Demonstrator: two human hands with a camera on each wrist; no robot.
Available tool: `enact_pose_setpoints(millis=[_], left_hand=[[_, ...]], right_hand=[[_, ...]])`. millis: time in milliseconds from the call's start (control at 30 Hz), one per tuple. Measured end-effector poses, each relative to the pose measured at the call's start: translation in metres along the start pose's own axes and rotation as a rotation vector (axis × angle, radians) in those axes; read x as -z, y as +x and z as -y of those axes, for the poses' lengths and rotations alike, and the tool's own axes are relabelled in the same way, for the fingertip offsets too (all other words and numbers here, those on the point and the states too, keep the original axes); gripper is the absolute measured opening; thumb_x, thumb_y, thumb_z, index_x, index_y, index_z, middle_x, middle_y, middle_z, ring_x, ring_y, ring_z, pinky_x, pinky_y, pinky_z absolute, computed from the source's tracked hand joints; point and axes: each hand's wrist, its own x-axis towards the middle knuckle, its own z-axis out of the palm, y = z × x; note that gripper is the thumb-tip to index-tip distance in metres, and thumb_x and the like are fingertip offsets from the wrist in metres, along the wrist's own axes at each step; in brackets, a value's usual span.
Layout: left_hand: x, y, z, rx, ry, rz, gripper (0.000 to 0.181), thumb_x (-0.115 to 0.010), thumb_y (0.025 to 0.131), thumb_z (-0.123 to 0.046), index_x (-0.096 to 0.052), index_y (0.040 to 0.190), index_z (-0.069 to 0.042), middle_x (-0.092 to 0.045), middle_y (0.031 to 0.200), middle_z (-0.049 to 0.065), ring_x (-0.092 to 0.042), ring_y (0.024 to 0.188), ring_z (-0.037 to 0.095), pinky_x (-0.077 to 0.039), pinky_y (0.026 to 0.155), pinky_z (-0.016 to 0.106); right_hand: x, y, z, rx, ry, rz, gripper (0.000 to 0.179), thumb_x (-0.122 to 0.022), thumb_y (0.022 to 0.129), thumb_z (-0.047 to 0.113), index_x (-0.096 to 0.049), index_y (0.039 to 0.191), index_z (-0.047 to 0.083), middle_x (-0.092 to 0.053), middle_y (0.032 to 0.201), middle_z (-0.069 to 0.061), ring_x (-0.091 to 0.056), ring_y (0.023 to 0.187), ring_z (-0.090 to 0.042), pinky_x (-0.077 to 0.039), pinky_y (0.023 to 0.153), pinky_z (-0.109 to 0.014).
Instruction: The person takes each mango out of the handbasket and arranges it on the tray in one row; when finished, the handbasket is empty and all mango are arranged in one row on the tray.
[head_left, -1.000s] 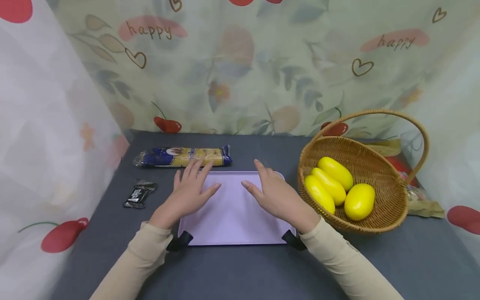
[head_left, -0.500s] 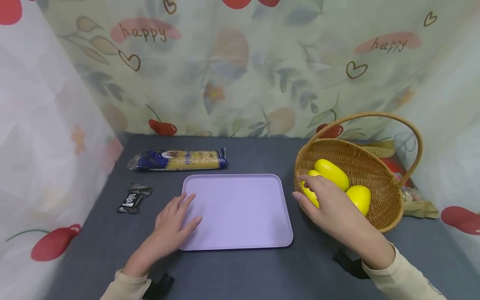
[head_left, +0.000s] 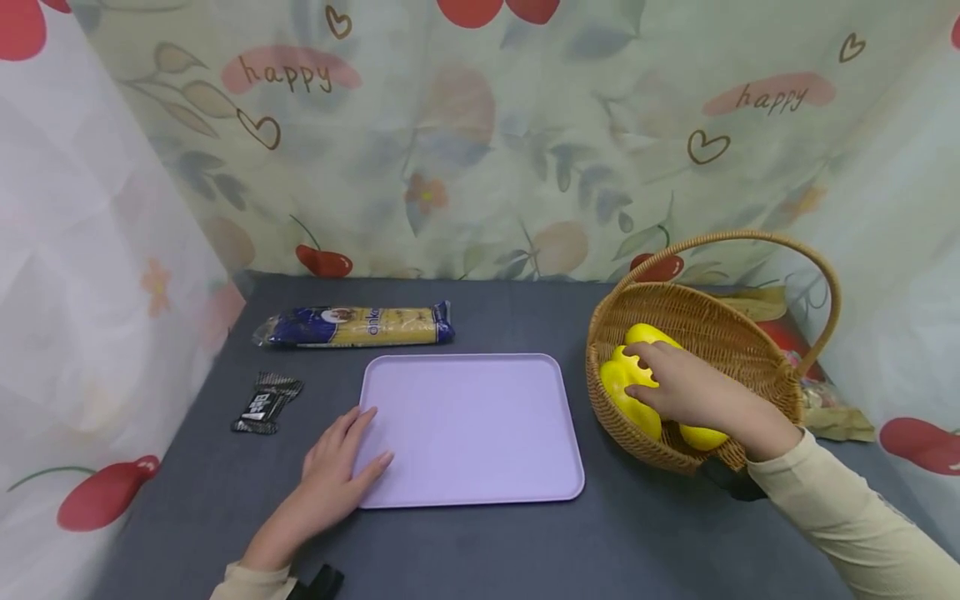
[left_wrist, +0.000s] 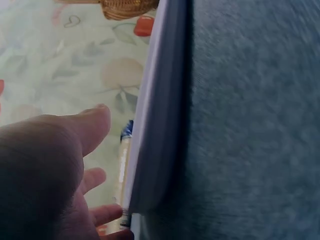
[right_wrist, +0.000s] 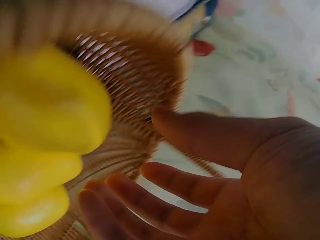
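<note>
In the head view, a pale purple rectangular tray (head_left: pixel 472 433) lies on a dark grey tabletop (head_left: pixel 480 554), and the person's left hand (head_left: pixel 330 467) is at its left edge, fingers extended and thumb spread away. To the right stands a tan woven wicker basket (head_left: pixel 727 337) with an arched handle, holding 4 smooth yellow oval objects (head_left: pixel 633 408); the right hand (head_left: pixel 693 392) is over them, fingers bent and thumb apart. A blue-and-yellow plastic packet (head_left: pixel 367 326) lies far left, a small black wrapped packet (head_left: pixel 266 404) nearer. In the left wrist view, the fingertips are by the tray's rim; contact cannot be told. In the right wrist view, the right thumb and fingers are apart, pinching nothing, with 3 yellow objects to the left.
</note>
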Motion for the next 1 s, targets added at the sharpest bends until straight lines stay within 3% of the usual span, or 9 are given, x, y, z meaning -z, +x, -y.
enact_pose_setpoints(millis=[333, 633, 1000], left_hand=[[-0.006, 0.0, 0.012, -0.002, 0.02, -0.023, 0.071, -0.061, 0.092, -0.043, -0.033, 0.148, -0.011, -0.026, 0.152, 0.024, -0.023, 0.138, 0.046, -0.018, 0.102, 0.068], [-0.011, 0.0, 0.018, -0.018, 0.061, 0.006, 0.079, -0.064, 0.087, -0.05, -0.033, 0.149, -0.012, -0.028, 0.151, 0.024, -0.017, 0.141, 0.047, -0.013, 0.106, 0.067], [-0.012, -0.001, 0.02, -0.006, 0.042, 0.017, 0.078, -0.062, 0.088, -0.051, -0.032, 0.149, -0.012, -0.027, 0.152, 0.023, -0.013, 0.142, 0.046, -0.01, 0.105, 0.068]], right_hand=[[-0.003, 0.023, -0.019, -0.039, 0.021, 0.175, 0.068, -0.072, 0.085, 0.029, -0.043, 0.135, -0.007, -0.052, 0.127, -0.03, -0.055, 0.113, -0.042, -0.049, 0.089, -0.051], [-0.004, 0.031, -0.022, -0.08, 0.018, 0.293, 0.083, -0.077, 0.08, 0.031, -0.035, 0.143, -0.004, -0.048, 0.134, -0.029, -0.05, 0.117, -0.038, -0.045, 0.096, -0.054], [-0.01, 0.035, -0.02, -0.088, 0.003, 0.325, 0.093, -0.078, 0.077, 0.027, -0.024, 0.147, -0.004, -0.039, 0.139, -0.033, -0.051, 0.107, -0.03, -0.046, 0.094, -0.051]])
